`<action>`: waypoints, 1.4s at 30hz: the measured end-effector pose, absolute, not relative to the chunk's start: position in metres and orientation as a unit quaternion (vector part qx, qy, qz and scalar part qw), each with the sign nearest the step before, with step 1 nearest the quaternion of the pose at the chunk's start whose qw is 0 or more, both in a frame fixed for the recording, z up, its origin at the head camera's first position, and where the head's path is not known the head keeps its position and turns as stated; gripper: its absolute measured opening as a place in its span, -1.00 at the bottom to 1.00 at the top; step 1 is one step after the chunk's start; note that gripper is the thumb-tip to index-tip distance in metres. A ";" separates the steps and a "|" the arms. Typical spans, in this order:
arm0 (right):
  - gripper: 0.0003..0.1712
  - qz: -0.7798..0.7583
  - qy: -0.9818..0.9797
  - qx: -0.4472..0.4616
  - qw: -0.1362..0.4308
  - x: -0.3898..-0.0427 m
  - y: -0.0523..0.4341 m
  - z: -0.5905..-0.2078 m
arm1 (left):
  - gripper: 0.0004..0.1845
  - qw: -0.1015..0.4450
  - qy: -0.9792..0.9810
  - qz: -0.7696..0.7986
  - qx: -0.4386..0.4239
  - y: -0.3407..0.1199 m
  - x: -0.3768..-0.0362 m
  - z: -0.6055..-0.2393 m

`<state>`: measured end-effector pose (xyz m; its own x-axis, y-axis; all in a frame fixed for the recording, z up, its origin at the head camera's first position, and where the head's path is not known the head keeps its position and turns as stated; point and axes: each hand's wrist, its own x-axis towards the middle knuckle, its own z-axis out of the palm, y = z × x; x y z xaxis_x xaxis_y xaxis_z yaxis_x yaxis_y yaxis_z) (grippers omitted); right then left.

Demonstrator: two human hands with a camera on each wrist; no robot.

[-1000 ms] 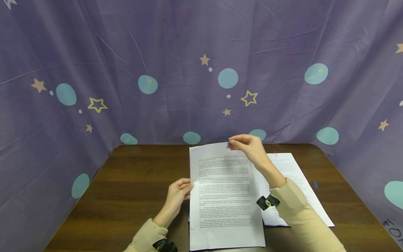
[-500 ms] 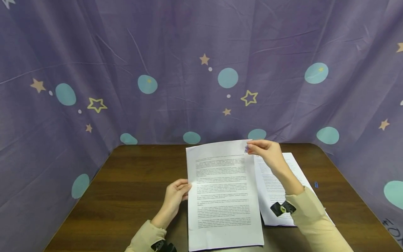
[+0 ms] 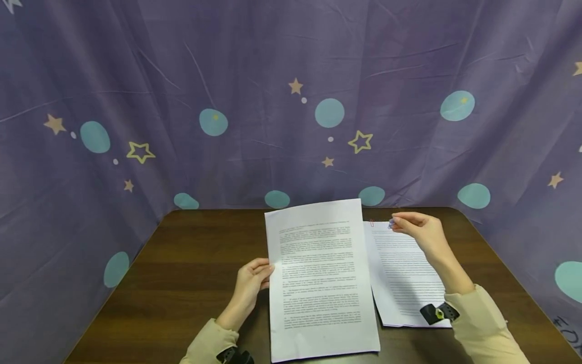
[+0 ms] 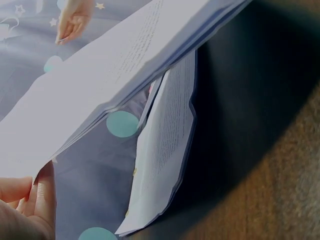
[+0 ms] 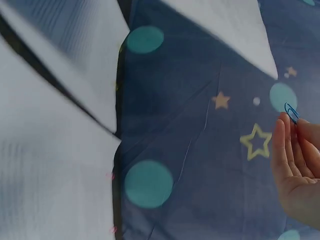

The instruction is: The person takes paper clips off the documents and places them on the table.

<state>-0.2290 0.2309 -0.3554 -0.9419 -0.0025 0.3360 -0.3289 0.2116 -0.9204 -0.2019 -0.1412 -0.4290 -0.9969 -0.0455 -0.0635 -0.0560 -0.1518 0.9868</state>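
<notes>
My left hand point(image 3: 255, 279) grips the left edge of a stack of printed sheets point(image 3: 318, 273), lifted and tilted above the dark wooden table point(image 3: 191, 283); the same stack point(image 4: 120, 65) fills the left wrist view above my fingers point(image 4: 30, 205). My right hand point(image 3: 416, 230) hovers over a second pile of printed pages point(image 3: 404, 273) lying flat to the right, and pinches a small blue paper clip point(image 3: 391, 225) at its fingertips. The clip point(image 5: 291, 113) shows clearly in the right wrist view. A red paper clip point(image 3: 371, 223) sits on the flat pile's top edge.
A purple cloth with stars and teal dots point(image 3: 291, 101) hangs behind and around the table. The flat pile point(image 4: 165, 150) also appears under the lifted stack in the left wrist view.
My right hand has carried the blue clip away from the lifted stack's top edge, rightward, to above the flat pile. The left hand keeps its hold; the stack's top has tilted slightly.
</notes>
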 end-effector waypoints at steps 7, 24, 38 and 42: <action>-0.69 0.650 -0.741 0.102 0.132 -0.288 0.319 -0.470 | -0.87 0.002 0.652 0.756 -0.046 -0.142 -0.202 -0.428; -0.44 0.563 -0.818 -0.038 0.109 -0.252 0.391 -0.500 | -0.90 0.004 0.638 0.768 -0.062 -0.145 -0.201 -0.429; -0.92 0.609 -0.790 -0.053 0.037 -0.214 0.402 -0.471 | -0.88 0.005 0.642 0.764 -0.060 -0.147 -0.200 -0.430; -0.63 0.573 -0.816 -0.071 0.029 -0.202 0.392 -0.455 | -0.87 0.006 0.639 0.767 -0.059 -0.147 -0.200 -0.430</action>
